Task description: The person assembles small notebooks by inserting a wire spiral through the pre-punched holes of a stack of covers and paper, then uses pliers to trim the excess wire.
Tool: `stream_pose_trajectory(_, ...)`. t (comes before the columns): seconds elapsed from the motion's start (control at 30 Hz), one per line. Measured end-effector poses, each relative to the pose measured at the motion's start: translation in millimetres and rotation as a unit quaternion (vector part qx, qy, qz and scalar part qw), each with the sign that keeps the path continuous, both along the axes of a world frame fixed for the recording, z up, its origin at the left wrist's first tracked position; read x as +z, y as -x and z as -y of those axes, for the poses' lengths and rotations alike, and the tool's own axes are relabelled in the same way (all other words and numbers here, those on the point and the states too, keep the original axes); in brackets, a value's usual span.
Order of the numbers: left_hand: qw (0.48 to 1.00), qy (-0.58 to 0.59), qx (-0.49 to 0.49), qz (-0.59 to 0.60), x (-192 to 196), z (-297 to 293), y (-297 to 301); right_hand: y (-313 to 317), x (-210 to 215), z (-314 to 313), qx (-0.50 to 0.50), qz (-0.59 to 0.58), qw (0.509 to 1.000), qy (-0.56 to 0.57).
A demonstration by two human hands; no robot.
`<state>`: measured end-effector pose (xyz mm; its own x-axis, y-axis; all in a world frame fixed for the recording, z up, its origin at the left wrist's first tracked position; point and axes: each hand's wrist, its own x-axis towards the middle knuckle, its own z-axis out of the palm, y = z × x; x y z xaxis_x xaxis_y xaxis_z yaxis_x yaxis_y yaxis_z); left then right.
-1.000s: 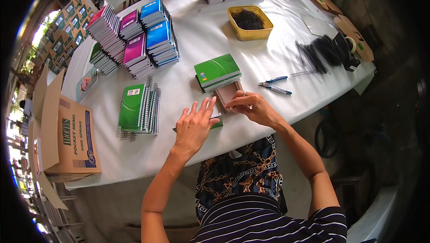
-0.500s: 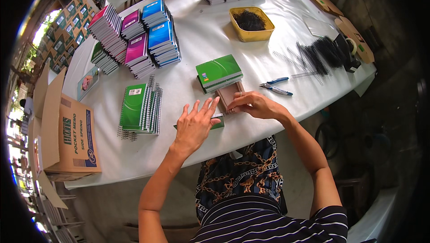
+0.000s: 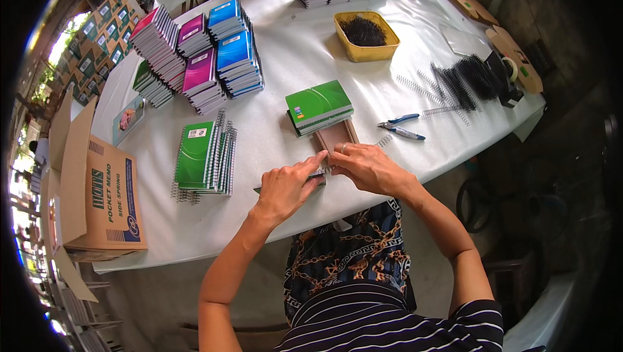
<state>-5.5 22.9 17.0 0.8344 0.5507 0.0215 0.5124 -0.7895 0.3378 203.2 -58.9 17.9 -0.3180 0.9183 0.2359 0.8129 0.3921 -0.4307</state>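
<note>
At the table's near edge my left hand (image 3: 285,186) is bent over a small green notebook (image 3: 318,180), thumb on its cover and index finger reaching its right edge. The hand hides most of the notebook. My right hand (image 3: 371,169) pinches a dark wire coil (image 3: 385,140), whose free end sticks out above the knuckles; its other end meets the notebook's edge between my fingertips. Just beyond the hands lies a shallow brown tray (image 3: 337,135). Behind it, green-covered notebooks (image 3: 319,106) are stacked.
Bound green notebooks (image 3: 195,157) are piled on the left, near an open carton (image 3: 104,199). Pink, purple and blue notebooks (image 3: 233,50) stand behind. Blue-handled pliers (image 3: 402,128), loose coils (image 3: 464,82) and a yellow tub (image 3: 366,53) of black pieces lie right and back.
Both hands have come together at the notebook's right edge. My left fingers, stretched out before, have curled inward. A coil now shows sticking out above my right hand.
</note>
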Motion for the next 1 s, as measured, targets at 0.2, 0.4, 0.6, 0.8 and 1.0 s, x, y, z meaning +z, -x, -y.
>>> stream_pose_trajectory(0.2, 0.999, -0.007, 0.012, 0.049, 2, 3, 2, 15, 8, 2, -0.021, -0.059, 0.998, 0.017)
stream_pose_trajectory(0.4, 0.992, 0.037, -0.086, -0.088, 20, 0, 5, -28, -2, -19, 0.008, -0.065, 0.996, 0.055)
stream_pose_trajectory(0.6, 0.989, 0.027, -0.127, -0.075, 20, 8, 9, -70, -25, -42, 0.039, 0.134, 0.99, -0.013)
stream_pose_trajectory(0.8, 0.989, -0.077, -0.124, -0.022, 1, 4, 30, -56, -15, -34, 0.03, 0.101, 0.99, 0.089)
stream_pose_trajectory(1.0, 0.985, -0.152, -0.062, 0.059, -9, -2, 41, -69, 18, -30, 0.159, -0.285, 0.89, 0.32)
